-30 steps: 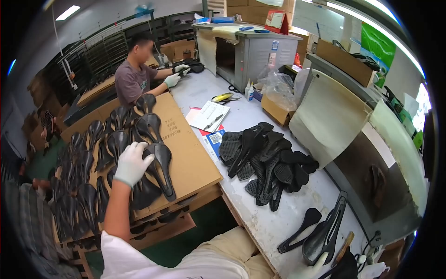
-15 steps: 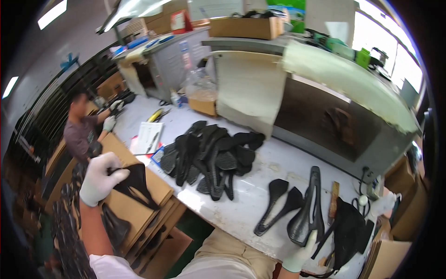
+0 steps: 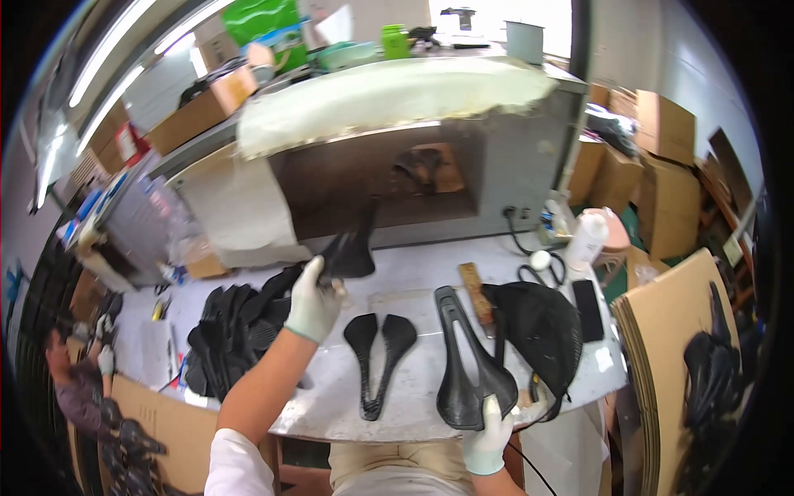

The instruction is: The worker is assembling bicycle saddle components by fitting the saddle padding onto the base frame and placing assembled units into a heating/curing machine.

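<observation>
Window (image 3: 542,12) (bright), pale wall (image 3: 703,91), strip lights (image 3: 110,51)

Bench (image 3: 331,415) layout, head view; clock from view centre.
Left hand (image 3: 313,307), gloved, 8 o'clock: grips a blurred black piece (image 3: 356,256) before the grey cabinet (image 3: 521,190). Right hand (image 3: 488,438), gloved, 5 o'clock: holds the wide end of a slotted black saddle (image 3: 463,395). Forked part (image 3: 392,360), 6 o'clock; dark heap (image 3: 236,331), 8 o'clock.

Right of that white plastic bottle (image 3: 588,238) I see brown cardboard boxes (image 3: 668,207); before it, a flat black rectangular slab (image 3: 589,311).
</observation>
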Demonstrator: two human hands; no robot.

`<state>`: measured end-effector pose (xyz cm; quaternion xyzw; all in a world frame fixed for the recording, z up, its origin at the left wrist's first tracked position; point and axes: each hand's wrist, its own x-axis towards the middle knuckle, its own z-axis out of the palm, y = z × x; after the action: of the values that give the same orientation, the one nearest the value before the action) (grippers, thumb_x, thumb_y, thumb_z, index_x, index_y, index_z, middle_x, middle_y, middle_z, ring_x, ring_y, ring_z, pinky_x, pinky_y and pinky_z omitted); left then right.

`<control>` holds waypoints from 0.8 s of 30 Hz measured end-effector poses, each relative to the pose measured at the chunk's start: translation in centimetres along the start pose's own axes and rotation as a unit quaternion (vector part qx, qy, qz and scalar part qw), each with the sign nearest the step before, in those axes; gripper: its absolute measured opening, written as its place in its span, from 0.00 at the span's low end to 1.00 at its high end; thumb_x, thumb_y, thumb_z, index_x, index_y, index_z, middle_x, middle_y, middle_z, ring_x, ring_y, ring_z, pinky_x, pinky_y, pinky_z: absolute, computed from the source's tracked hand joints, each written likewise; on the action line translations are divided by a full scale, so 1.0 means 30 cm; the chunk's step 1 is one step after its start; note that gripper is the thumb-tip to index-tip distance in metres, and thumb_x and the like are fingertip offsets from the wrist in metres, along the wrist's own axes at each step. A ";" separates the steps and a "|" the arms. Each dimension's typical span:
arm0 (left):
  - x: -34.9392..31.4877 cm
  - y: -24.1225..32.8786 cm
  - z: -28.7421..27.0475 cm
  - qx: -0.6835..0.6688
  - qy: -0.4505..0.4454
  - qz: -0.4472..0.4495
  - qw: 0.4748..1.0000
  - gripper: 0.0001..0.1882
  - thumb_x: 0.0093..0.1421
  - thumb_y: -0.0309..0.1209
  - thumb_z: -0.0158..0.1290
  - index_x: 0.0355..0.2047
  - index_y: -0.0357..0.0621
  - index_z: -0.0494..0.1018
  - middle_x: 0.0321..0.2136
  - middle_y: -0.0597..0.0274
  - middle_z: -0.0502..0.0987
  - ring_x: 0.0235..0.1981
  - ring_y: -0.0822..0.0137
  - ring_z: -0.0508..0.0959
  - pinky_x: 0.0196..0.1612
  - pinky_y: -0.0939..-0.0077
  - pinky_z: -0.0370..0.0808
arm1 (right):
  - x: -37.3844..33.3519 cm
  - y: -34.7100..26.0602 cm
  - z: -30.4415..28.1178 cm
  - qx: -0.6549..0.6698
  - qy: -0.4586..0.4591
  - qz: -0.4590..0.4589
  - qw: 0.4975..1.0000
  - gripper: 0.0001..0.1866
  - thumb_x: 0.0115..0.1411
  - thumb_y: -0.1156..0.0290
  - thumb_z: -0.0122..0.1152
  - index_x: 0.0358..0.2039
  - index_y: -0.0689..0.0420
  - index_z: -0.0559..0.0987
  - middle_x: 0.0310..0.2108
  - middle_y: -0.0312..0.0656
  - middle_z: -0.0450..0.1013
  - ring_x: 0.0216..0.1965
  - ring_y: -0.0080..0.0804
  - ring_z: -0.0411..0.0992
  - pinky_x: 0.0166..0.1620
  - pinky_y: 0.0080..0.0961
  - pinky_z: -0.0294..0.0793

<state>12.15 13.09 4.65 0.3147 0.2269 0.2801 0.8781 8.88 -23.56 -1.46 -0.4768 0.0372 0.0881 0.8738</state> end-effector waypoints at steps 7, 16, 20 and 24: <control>0.322 -0.012 0.101 0.047 -0.018 0.073 0.996 0.22 0.73 0.45 0.54 0.53 0.37 0.71 0.50 0.51 0.76 0.49 0.55 0.79 0.49 0.59 0.77 | -0.068 -0.007 -0.080 -0.013 0.016 0.012 1.000 0.19 0.72 0.65 0.58 0.54 0.68 0.79 0.49 0.41 0.79 0.47 0.27 0.75 0.53 0.28 0.74; -0.177 -0.032 -0.145 0.605 -0.334 0.111 0.714 0.15 0.63 0.29 0.55 0.50 0.41 0.77 0.38 0.53 0.82 0.42 0.54 0.84 0.47 0.56 0.81 | -0.103 -0.041 -0.143 -0.018 -0.076 0.144 0.987 0.20 0.71 0.68 0.57 0.57 0.68 0.77 0.49 0.45 0.80 0.46 0.29 0.78 0.50 0.28 0.77; -0.338 -0.091 -0.171 0.801 -0.403 0.354 0.266 0.14 0.58 0.27 0.55 0.45 0.46 0.81 0.52 0.53 0.79 0.60 0.48 0.77 0.64 0.49 0.73 | -0.119 -0.079 -0.163 -0.048 -0.132 0.286 0.948 0.23 0.69 0.66 0.58 0.57 0.71 0.76 0.47 0.50 0.81 0.37 0.38 0.82 0.43 0.37 0.84; -0.332 -0.060 -0.243 0.793 -0.385 0.313 0.353 0.11 0.60 0.30 0.53 0.41 0.47 0.81 0.55 0.53 0.77 0.64 0.48 0.72 0.69 0.46 0.66 | -0.150 -0.054 -0.143 -0.026 -0.127 0.332 0.934 0.21 0.67 0.70 0.60 0.57 0.68 0.78 0.43 0.47 0.82 0.37 0.36 0.82 0.42 0.38 0.83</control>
<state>1.22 8.73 0.55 0.9864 -0.1345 0.0730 0.0604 4.86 -28.55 -1.78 -0.4451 0.0795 0.4336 0.7794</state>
